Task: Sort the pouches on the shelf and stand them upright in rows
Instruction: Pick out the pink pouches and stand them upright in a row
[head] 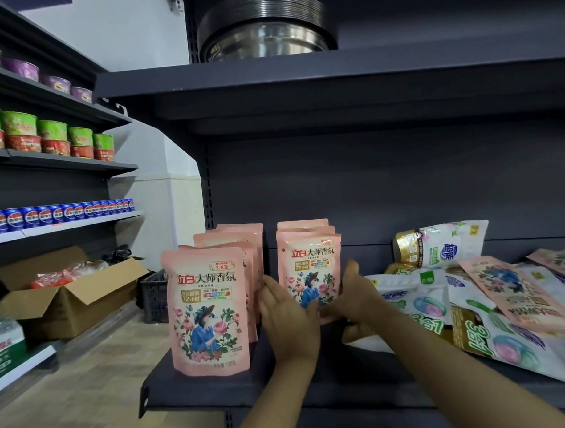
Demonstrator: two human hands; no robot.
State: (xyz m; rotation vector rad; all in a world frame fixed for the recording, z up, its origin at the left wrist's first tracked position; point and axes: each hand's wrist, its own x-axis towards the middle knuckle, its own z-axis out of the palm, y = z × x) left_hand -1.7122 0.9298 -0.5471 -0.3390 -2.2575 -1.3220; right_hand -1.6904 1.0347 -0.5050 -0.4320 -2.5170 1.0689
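Two rows of pink pouches stand upright on the dark shelf (344,371). The left row's front pouch (209,309) is nearest me. The right row's front pouch (309,267) stands between my hands. My left hand (289,316) lies flat against its left lower side, fingers straight. My right hand (354,294) holds its right lower edge, thumb up along the side. To the right lies a loose heap of white, gold and pink pouches (489,306), one white pouch (442,245) leaning at the back.
A higher shelf board (334,74) carries stacked metal basins (265,25). Left shelving holds cup noodles (51,138) and blue cans (60,215). On the floor sit an open cardboard box (69,295) and a dark crate (154,298).
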